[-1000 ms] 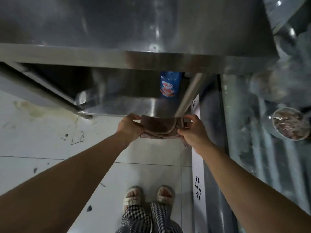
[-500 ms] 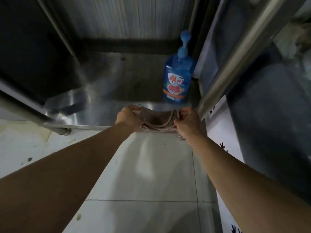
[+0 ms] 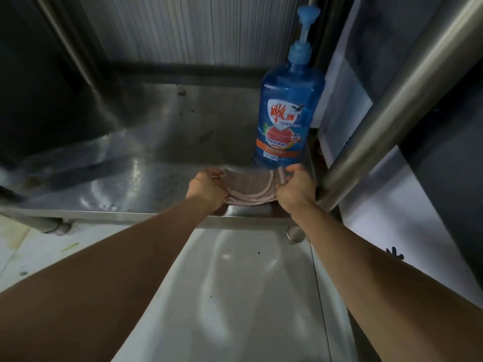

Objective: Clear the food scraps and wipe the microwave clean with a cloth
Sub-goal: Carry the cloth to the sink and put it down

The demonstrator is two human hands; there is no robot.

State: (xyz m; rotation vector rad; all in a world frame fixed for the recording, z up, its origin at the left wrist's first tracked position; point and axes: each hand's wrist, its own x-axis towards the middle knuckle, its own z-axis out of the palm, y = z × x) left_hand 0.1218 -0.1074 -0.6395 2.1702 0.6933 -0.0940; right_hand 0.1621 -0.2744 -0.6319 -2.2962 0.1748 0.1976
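From the head camera, both forearms reach forward and down to a low steel shelf [image 3: 146, 178], a dull, scuffed metal surface with a raised front lip. A folded brownish cloth [image 3: 249, 186] with a paler pink edging lies at the shelf's front edge, stretched between the two hands. The left hand [image 3: 207, 188] grips the cloth's left end, fingers curled over the fabric and thumb tucked against it. The right hand [image 3: 294, 188] grips the right end the same way — knuckles up, fingertips pinching the folded layers. Whether the cloth rests fully on the steel or is held just above it, I cannot tell.

Taking the cloth as the landmark: directly behind its right half stands a blue pump bottle [image 3: 286, 113] of dish liquid, upright, its label facing the camera, its base just beyond the right hand's fingers. To the right of the cloth a thick steel leg [image 3: 392, 105] rises at a slant, its lower end just beside the right wrist. Further behind the cloth a ribbed metal wall [image 3: 183, 30] closes the back of the shelf. Below the cloth, toward the camera, lies a pale tiled floor [image 3: 235, 296] — speckled with a few dark spots. No microwave shows in this view.
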